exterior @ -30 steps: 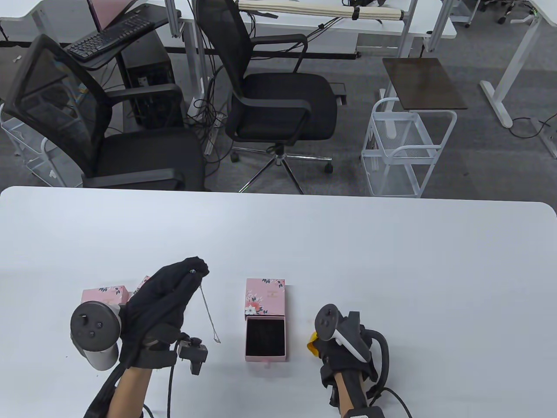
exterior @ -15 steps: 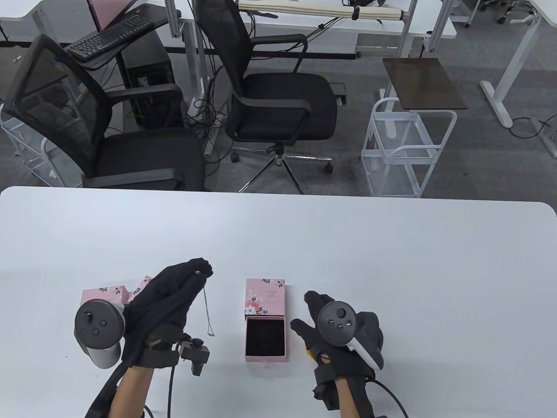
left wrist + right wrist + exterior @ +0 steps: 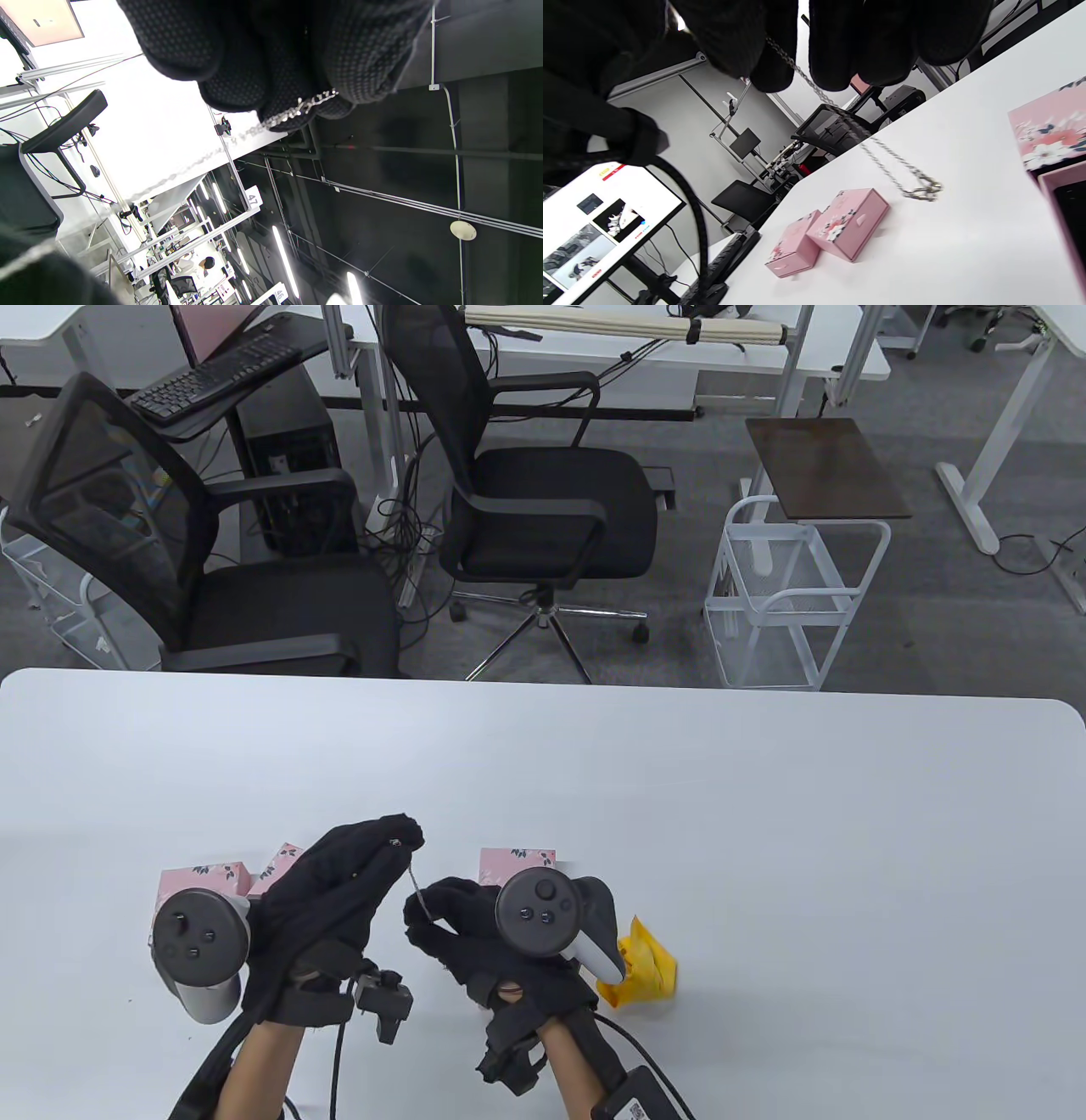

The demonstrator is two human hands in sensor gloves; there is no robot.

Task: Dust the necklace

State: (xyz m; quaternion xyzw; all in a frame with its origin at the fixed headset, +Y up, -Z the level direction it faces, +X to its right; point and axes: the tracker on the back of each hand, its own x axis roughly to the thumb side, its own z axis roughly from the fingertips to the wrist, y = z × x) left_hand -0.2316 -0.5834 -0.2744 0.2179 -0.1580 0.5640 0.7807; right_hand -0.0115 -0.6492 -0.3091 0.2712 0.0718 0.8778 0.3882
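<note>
So my left hand (image 3: 331,891) pinches the necklace (image 3: 882,163) up over the desk (image 3: 764,814), my right hand (image 3: 475,937) grips the chain lower down, and the yellow cloth (image 3: 640,967) lies unused, dusting not yet begun

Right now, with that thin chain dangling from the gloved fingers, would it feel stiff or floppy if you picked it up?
Probably floppy: the necklace hangs slack from the left hand and bends where the right hand touches it. Likely very light, since the links look fine. It may slip easily, being held only at the fingertips.
</note>
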